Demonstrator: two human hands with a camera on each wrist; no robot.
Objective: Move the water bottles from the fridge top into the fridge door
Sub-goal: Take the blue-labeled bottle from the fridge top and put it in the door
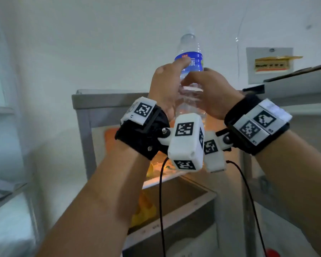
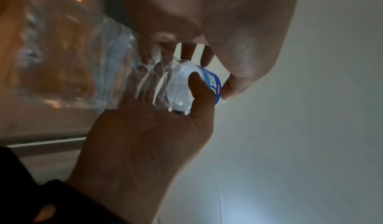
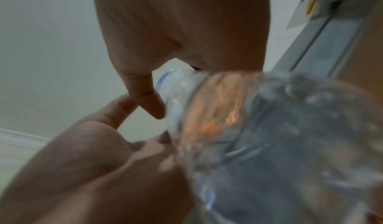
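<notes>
Head: one bottle (image 1: pixel 190 71) upright, cap up, held above the open fridge (image 1: pixel 174 191), left hand (image 1: pixel 165 89) and right hand (image 1: pixel 209 91) both wrapped round it | Left wrist: one bottle (image 2: pixel 82 55), fingers (image 2: pixel 200 93) curled on label | Right wrist: one blurred bottle (image 3: pixel 269 137), fingers (image 3: pixel 149 103) gripping.

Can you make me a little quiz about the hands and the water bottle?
1. True or false: both hands hold the water bottle.
2. What colour is the bottle's label: A red, B blue, C green?
3. Fill in: the fridge behind the hands is ____ (open or closed).

Key:
1. True: the left hand and right hand both wrap around it.
2. B.
3. Open; its lit inside shows.
</notes>
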